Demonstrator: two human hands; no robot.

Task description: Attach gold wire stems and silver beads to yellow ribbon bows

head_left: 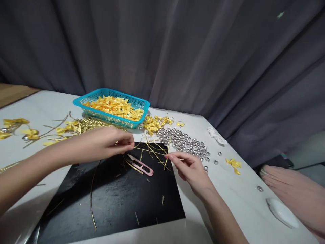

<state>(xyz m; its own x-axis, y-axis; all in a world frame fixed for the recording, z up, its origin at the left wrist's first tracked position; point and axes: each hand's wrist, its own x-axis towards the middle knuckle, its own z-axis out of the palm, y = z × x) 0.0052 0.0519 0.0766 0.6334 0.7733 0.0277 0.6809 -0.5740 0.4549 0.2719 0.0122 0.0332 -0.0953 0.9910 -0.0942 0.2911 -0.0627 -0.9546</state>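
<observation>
A thin gold cord (149, 150) is stretched between my two hands above the black mat (114, 200). My left hand (118, 140) pinches its left end, and my right hand (186, 166) pinches the right end with thumb and forefinger. Pink thread snips (143, 167) lie on the mat just below the cord. Loose gold cord pieces (154, 149) are scattered behind it. Silver bead-like pieces (180, 139) spread over the table beyond my right hand. Yellow ribbon bows (152, 124) are heaped to the left of them.
A blue basket (146, 110) of yellow bows stands at the back, with a bundle of gold cords (93, 124) in front. More bows (30, 133) lie far left. At right are a single bow (233, 165), a white crumpled piece (216, 136) and a white rounded object (282, 212).
</observation>
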